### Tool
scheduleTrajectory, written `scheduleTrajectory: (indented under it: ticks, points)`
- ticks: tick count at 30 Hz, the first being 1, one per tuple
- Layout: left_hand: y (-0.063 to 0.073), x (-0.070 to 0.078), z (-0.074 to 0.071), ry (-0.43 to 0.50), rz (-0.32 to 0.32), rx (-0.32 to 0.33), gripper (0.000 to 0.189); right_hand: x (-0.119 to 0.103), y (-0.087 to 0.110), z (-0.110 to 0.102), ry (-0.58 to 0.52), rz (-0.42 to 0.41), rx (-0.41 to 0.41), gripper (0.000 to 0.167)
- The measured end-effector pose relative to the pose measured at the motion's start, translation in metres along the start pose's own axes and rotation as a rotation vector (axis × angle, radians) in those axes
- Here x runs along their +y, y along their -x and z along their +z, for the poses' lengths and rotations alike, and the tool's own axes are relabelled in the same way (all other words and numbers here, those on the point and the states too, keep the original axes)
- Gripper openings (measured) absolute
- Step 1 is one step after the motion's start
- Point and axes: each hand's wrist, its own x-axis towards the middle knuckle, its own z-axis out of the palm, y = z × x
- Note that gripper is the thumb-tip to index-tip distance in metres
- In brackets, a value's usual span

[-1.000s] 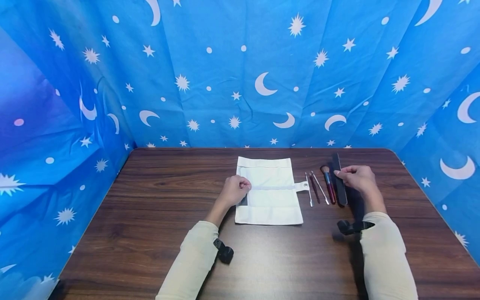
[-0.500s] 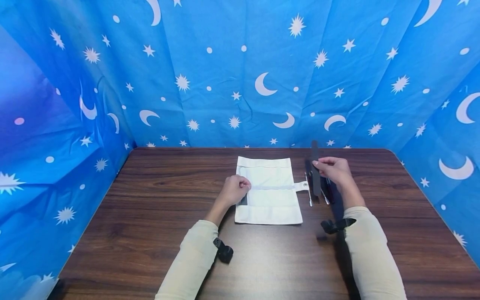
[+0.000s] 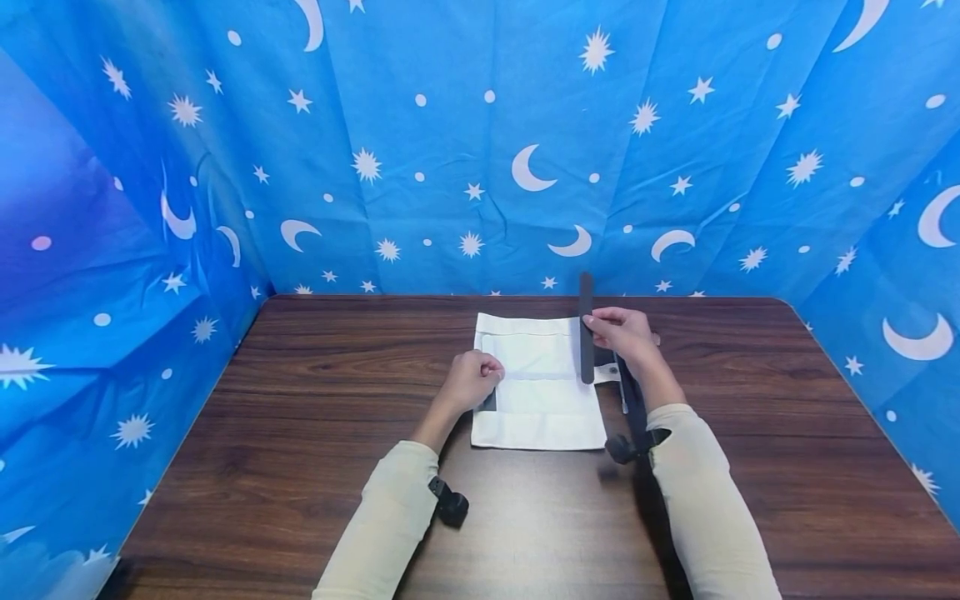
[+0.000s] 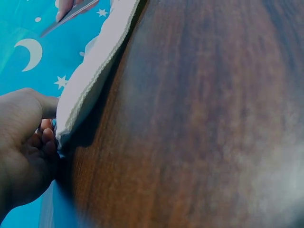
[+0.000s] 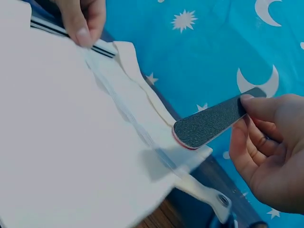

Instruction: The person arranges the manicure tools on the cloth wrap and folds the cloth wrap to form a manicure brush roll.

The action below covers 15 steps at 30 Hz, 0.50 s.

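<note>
My right hand (image 3: 628, 337) pinches a dark grey nail file (image 3: 587, 333) near its upper half. In the right wrist view the file (image 5: 209, 121) has a rough face and a reddish edge; it is held above the cloth and casts a shadow there. Beneath lies an unrolled white fabric pouch (image 3: 540, 429) with an elastic band (image 5: 142, 133) across it. At the pouch's left edge my left hand (image 3: 471, 381) pinches the fabric beside a black-and-white striped strip (image 5: 50, 26). In the left wrist view, the thumb lies on the fabric edge and the fingers curl below.
A snap strap (image 3: 609, 373) sticks out from the pouch's right side. One slim metal tool (image 3: 624, 398) shows beside it; my right hand and forearm hide the other tools. Dark wooden table (image 3: 315, 392) surrounds the pouch, with a blue star-and-moon curtain (image 3: 420, 208) behind.
My right hand has lifted the nail file from beside the brush and carried it left to the pouch's right edge. My left hand has stayed in place.
</note>
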Motion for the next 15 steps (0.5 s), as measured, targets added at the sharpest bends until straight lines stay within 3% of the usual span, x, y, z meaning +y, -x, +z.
scheduleTrajectory:
  ticks: [7,15]
  points:
    - [0.000,0.001,0.000,0.005,-0.006,-0.010,0.011,0.000,-0.003,0.019,-0.119,0.011,-0.072,0.040]
    - [0.001,0.001,0.000,0.000,0.011,-0.003,0.011,0.006,-0.009,0.050,-0.248,0.024,-0.099,0.037]
